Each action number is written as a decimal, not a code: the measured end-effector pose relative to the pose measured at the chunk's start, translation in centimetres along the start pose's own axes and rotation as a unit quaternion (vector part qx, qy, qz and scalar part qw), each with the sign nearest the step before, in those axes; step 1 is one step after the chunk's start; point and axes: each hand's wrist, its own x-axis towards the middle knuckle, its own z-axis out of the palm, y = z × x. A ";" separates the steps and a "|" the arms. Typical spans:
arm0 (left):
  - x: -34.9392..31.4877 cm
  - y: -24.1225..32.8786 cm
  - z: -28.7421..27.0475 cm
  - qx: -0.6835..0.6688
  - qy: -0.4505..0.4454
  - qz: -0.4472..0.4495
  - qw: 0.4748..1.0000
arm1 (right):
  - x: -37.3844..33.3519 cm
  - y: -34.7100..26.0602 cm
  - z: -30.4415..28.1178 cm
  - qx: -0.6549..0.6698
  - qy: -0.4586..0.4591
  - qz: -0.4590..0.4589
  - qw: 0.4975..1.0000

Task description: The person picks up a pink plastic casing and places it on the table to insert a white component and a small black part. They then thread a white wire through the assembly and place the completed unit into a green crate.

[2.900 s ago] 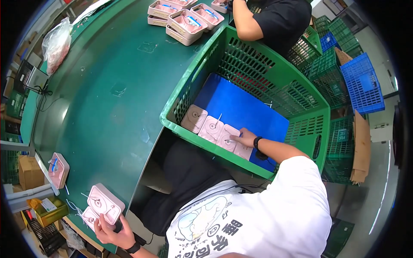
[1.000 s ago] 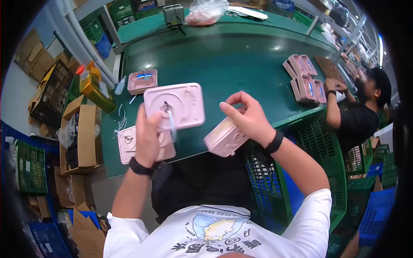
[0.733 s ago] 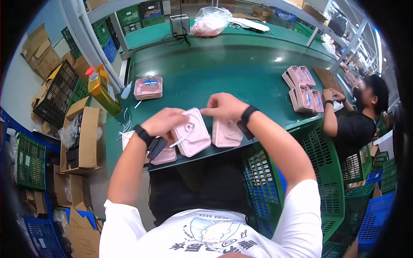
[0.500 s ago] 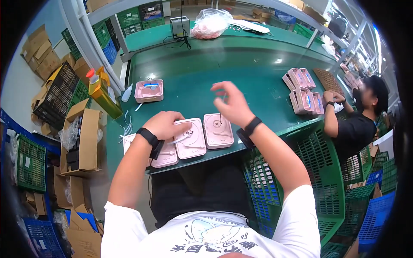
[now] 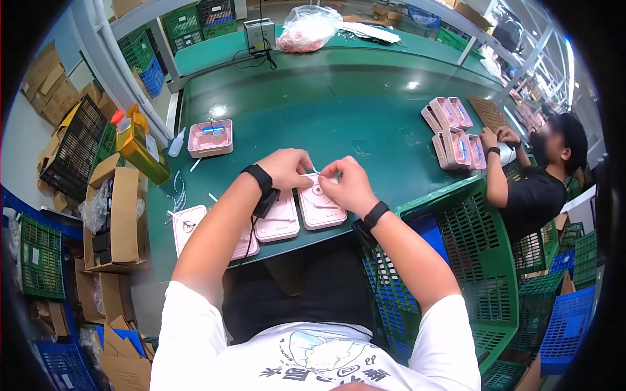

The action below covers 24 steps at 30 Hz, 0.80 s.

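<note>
Several pink square plastic housings lie in a row along the bench's near edge. Over the rightmost housing [image 5: 321, 212], which has a round recess, my two hands meet. My left hand [image 5: 285, 169] reaches in from the left, its fingers closed near a thin white tube [image 5: 314, 167]. My right hand [image 5: 349, 188] pinches close to the recess; what lies between its fingertips is too small to make out. Beneath my left wrist is another pink housing [image 5: 280, 220]. My left forearm partly covers a further one, and the leftmost housing [image 5: 188, 226] has a dark wire loop on it.
A pink open box [image 5: 212, 139] with a blue part stands farther left, by a small bottle [image 5: 177, 143] and a yellow oil can [image 5: 142, 148]. Pink boxes [image 5: 458, 144] stack at right near a co-worker [image 5: 531, 176]. A green crate [image 5: 466, 260] rises beside my right arm.
My left hand has left the middle housing and moved right to the rightmost one. My right hand has come down to that housing's recess. The view has shifted slightly.
</note>
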 end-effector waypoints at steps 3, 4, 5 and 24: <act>0.7 -1.1 -0.3 -0.083 -0.045 -0.038 0.995 | -0.1 -0.8 -0.9 0.111 -0.040 0.083 0.990; 0.6 -1.7 -0.5 -0.140 -0.078 -0.054 0.986 | -0.2 -1.1 -1.2 0.166 -0.059 0.124 0.977; 0.6 -2.1 -0.5 -0.197 -0.110 -0.071 0.972 | -0.3 -1.1 -1.3 0.166 -0.062 0.128 0.976; 1.0 -1.6 1.5 -0.260 0.124 -0.032 0.957 | -0.7 -0.4 -3.9 0.292 -0.140 0.174 0.930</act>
